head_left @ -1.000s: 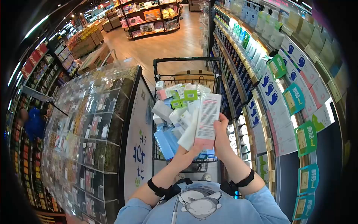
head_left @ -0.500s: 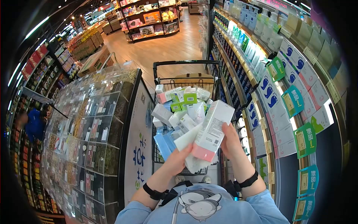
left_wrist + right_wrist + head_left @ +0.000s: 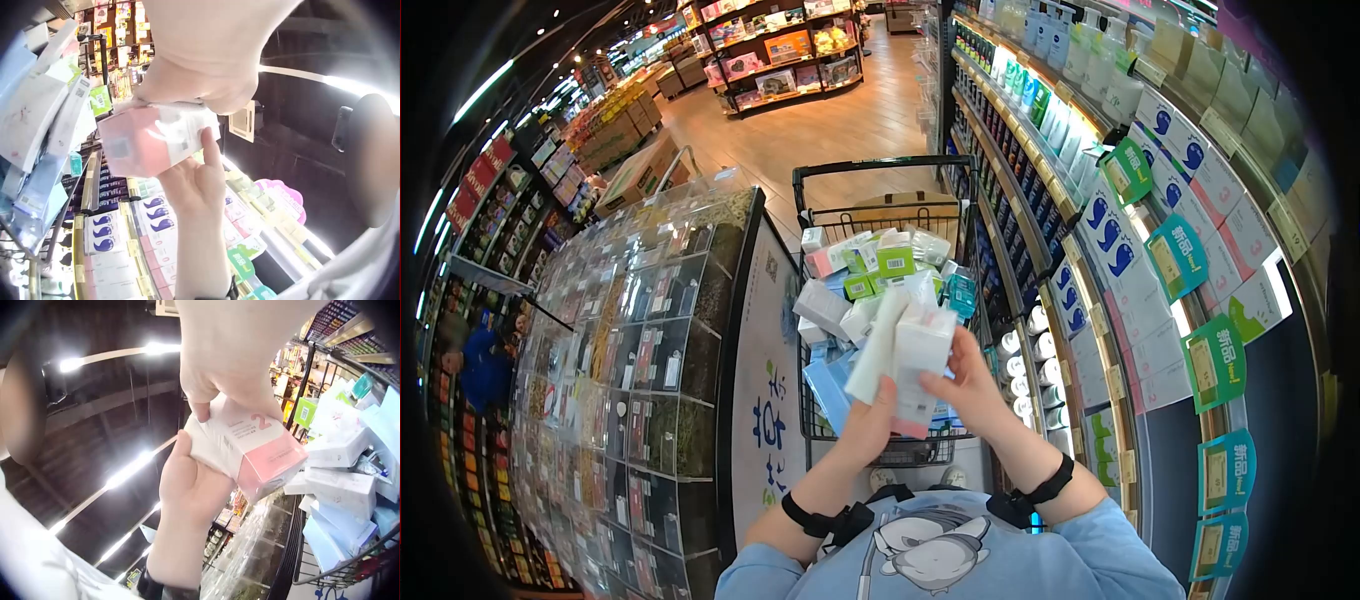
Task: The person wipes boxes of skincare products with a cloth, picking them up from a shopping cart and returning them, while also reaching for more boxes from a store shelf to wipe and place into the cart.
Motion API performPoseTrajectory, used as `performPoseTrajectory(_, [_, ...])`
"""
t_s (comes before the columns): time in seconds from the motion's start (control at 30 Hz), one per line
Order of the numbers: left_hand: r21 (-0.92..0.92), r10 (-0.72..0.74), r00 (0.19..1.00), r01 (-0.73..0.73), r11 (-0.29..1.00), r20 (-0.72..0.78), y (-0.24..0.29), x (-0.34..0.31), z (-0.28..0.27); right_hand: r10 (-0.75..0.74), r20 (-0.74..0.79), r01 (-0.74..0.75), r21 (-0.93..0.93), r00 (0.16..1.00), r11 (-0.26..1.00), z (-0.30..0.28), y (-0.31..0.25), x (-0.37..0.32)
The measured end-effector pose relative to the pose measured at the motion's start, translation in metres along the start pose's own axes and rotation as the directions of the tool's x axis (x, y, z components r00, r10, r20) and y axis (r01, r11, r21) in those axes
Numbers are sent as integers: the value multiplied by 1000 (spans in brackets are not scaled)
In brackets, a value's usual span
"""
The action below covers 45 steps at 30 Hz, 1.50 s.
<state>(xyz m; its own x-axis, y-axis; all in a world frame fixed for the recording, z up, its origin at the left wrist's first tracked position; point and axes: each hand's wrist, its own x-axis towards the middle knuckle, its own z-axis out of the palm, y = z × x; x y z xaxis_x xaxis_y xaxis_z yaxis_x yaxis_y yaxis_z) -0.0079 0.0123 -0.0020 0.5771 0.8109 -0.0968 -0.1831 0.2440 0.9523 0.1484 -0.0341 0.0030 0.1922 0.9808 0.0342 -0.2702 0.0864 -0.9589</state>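
Observation:
A white and pink box (image 3: 921,362) is held upright above the cart, between both hands. My right hand (image 3: 975,388) grips its right side, thumb across the face. Along the box's left lies a pale flat packet (image 3: 876,346), which my left hand (image 3: 872,418) holds from below, its thumb up against it. In the left wrist view the box's pink end (image 3: 134,142) faces the camera, with the right hand (image 3: 197,187) under it. The right wrist view shows a large "2" on the box (image 3: 247,440) and the left hand (image 3: 190,487) cupped beneath.
The shopping cart (image 3: 885,160) holds many white, blue and green boxes. Shelves of boxed goods (image 3: 1110,235) with green tags run along the right. Clear bulk-food bins (image 3: 670,350) stand at the left. Wooden floor (image 3: 770,150) stretches beyond the cart.
The box has turned and come back over the cart, closer to upright, showing another face. Both hands have shifted slightly left in the head view with it.

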Motion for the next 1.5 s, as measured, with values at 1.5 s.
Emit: performPoseTrajectory(1.5, [-304,-250,909,148,941,-334,-70,24,-184,-135,-102,44,-615,986,787,81,139,139])
